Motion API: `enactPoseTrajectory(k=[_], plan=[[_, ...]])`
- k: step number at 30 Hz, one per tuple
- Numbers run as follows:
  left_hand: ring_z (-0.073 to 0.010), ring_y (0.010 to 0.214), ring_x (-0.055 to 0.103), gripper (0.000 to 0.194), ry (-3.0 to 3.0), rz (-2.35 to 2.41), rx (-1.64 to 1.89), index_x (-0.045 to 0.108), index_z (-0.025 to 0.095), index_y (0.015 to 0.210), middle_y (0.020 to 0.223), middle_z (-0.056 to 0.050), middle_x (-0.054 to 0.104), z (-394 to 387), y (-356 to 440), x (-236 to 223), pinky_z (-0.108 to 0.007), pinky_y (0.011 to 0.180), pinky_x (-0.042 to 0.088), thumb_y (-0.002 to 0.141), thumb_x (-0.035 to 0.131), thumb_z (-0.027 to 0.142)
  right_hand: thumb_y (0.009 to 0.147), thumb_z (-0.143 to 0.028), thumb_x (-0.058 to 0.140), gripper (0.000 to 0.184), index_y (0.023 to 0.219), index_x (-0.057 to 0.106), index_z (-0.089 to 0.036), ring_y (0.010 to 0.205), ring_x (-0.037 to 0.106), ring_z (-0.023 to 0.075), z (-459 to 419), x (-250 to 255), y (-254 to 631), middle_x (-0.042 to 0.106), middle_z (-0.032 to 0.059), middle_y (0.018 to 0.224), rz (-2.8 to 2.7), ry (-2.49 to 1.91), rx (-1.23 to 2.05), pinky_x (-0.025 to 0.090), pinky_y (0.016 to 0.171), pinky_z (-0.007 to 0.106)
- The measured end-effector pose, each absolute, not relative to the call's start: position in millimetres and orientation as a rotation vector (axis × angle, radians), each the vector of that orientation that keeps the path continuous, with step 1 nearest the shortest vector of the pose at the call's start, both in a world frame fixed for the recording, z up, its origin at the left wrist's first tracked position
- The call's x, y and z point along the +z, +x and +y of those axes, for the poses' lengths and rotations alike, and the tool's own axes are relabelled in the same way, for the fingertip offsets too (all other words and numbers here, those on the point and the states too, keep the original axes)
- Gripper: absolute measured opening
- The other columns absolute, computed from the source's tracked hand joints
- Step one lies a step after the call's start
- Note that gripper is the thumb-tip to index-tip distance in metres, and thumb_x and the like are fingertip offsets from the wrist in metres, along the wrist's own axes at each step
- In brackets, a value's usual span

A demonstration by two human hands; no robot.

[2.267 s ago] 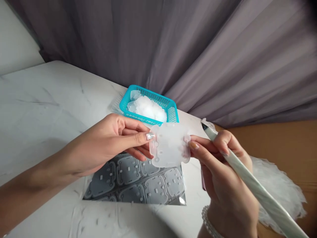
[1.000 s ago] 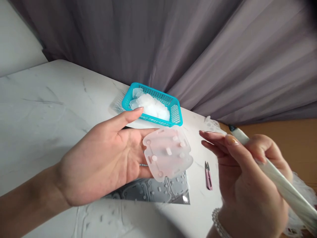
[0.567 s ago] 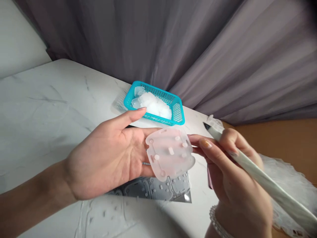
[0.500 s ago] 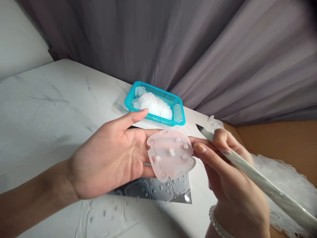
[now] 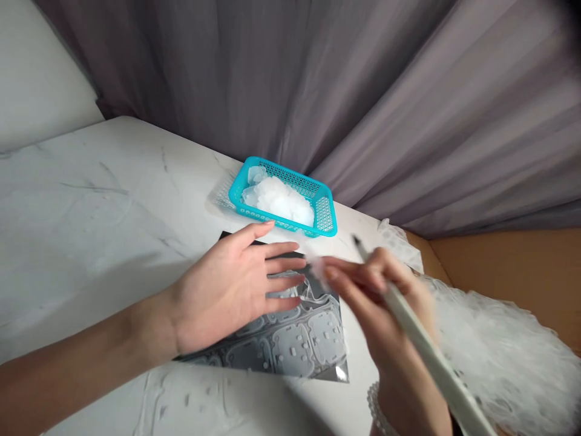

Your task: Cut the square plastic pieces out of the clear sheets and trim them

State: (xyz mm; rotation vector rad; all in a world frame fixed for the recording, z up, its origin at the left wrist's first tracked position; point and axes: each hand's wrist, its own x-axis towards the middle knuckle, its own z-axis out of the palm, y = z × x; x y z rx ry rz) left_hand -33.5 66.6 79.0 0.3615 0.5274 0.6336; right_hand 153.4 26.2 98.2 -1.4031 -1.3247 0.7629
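Observation:
My left hand (image 5: 227, 293) is open, palm showing and fingers spread, with nothing in it. It hovers over a dark sheet (image 5: 329, 366) bearing frosted, translucent silicone-like shapes. Between my right hand's (image 5: 394, 327) thumb and fingertips is a thin translucent piece (image 5: 316, 266), seen nearly edge-on and blurred by motion. The same hand also grips a long pale pen-shaped tool (image 5: 420, 339), its dark tip pointing up and away. The piece is just beyond my left fingertips; whether it touches them I cannot tell.
A turquoise basket (image 5: 327, 233) with a pile of translucent pieces (image 5: 281, 200) stands farther back on the white marbled table (image 5: 113, 224). Clear scrap sheets (image 5: 503, 357) are heaped at the right. Another clear sheet (image 5: 190, 402) lies in front. Grey curtains (image 5: 272, 79) hang behind.
The translucent piece has left my left palm and turned edge-on in my right fingers, moving up and toward the basket. My left fingers have spread, and more of the dark sheet shows.

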Motion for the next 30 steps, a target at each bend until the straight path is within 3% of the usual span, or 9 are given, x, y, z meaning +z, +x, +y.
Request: enactPoseTrajectory(k=[2, 5, 9, 11, 14, 18, 23, 26, 30], plan=[[-0.0334, 0.129, 0.054, 0.044, 0.402, 0.472, 0.632, 0.064, 0.012, 0.115, 0.133, -0.017, 0.062, 65.9, -29.8, 73.9, -0.046, 0.103, 0.048, 0.094, 0.051, 0.048, 0.083, -0.035, 0.075, 0.045, 0.064, 0.037, -0.023, 0.076, 0.074, 0.0200, 25.7, 99.2, 150.5, 0.077, 0.0038, 0.078, -1.402, -1.415, 0.923, 0.058, 0.067, 0.031], [-0.0281, 0.122, 0.060, 0.020, 0.487, 0.588, 0.758, 0.065, 0.014, 0.107, 0.130, -0.014, 0.064, 67.9, -26.1, 64.3, -0.042, 0.103, 0.051, 0.093, 0.056, 0.024, 0.090, -0.044, 0.066, 0.039, 0.070, 0.040, -0.023, 0.084, 0.075, 0.0229, 25.1, 104.0, 158.1, 0.078, 0.0056, 0.086, -1.284, -1.321, 0.942, 0.060, 0.073, 0.035], [-0.0249, 0.120, 0.062, 0.034, 0.706, 0.800, 0.975, 0.062, 0.014, 0.120, 0.129, -0.013, 0.065, 100.1, -23.1, 61.1, -0.039, 0.102, 0.053, 0.087, 0.057, 0.008, 0.095, -0.061, 0.047, 0.040, 0.083, 0.052, -0.024, 0.080, 0.075, 0.0235, 18.4, 111.9, 184.8, 0.075, 0.0047, 0.075, -1.155, -1.217, 0.888, 0.061, 0.068, 0.036], [-0.0263, 0.125, 0.059, 0.041, 0.938, 0.817, 1.123, 0.057, 0.012, 0.130, 0.135, -0.014, 0.062, 133.4, -17.5, 65.0, -0.042, 0.105, 0.051, 0.089, 0.053, 0.010, 0.096, -0.067, 0.037, 0.048, 0.091, 0.057, -0.023, 0.077, 0.073, 0.0224, 12.6, 111.6, 196.7, 0.072, 0.0042, 0.073, -1.146, -1.215, 0.892, 0.060, 0.067, 0.035], [-0.0292, 0.135, 0.049, 0.054, 1.455, 0.948, 1.227, 0.044, 0.013, 0.146, 0.146, -0.010, 0.055, 182.1, -1.5, 66.7, -0.047, 0.115, 0.038, 0.092, 0.050, 0.013, 0.096, -0.067, 0.035, 0.053, 0.100, 0.063, -0.022, 0.075, 0.070, 0.0203, 2.8, 99.3, 207.2, 0.066, 0.0024, 0.074, -1.114, -1.277, 0.835, 0.059, 0.062, 0.032], [-0.0306, 0.151, 0.021, 0.066, 2.036, 1.224, 0.991, 0.038, 0.013, 0.151, 0.160, -0.013, 0.034, 178.2, 16.7, 46.9, -0.047, 0.123, 0.022, 0.088, 0.058, 0.016, 0.096, -0.054, 0.053, 0.035, 0.105, 0.066, -0.023, 0.075, 0.069, 0.0167, -16.9, 62.0, 210.8, 0.066, 0.0014, 0.083, -1.075, -1.486, 0.737, 0.058, 0.066, 0.029], [-0.0251, 0.134, 0.053, 0.037, 2.657, 0.678, 0.467, 0.064, 0.012, 0.127, 0.138, -0.012, 0.062, 71.5, 18.6, 3.1, -0.041, 0.116, 0.040, 0.098, 0.044, 0.023, 0.092, -0.042, 0.064, 0.027, 0.108, 0.068, -0.022, 0.088, 0.071, 0.0192, -51.3, 14.1, 208.0, 0.073, 0.0047, 0.099, -1.086, -1.679, 0.813, 0.057, 0.077, 0.030], [-0.0296, 0.130, 0.056, 0.040, 2.830, 0.510, 0.252, 0.062, 0.009, 0.130, 0.138, -0.017, 0.061, 22.0, 16.9, -14.8, -0.043, 0.108, 0.048, 0.099, 0.048, 0.029, 0.091, -0.040, 0.066, 0.023, 0.104, 0.072, -0.022, 0.093, 0.071, 0.0202, -67.7, -0.6, 207.1, 0.075, 0.0049, 0.101, -1.099, -1.762, 0.816, 0.056, 0.081, 0.030], [-0.0355, 0.136, 0.049, 0.046, 2.946, 0.528, 0.201, 0.057, 0.012, 0.135, 0.147, -0.018, 0.052, 4.1, 15.8, -30.3, -0.051, 0.110, 0.043, 0.097, 0.052, 0.038, 0.093, -0.036, 0.062, 0.020, 0.100, 0.075, -0.022, 0.092, 0.072, 0.0209, -79.4, -9.9, 205.4, 0.077, 0.0043, 0.099, -1.202, -1.842, 0.846, 0.056, 0.082, 0.031]])
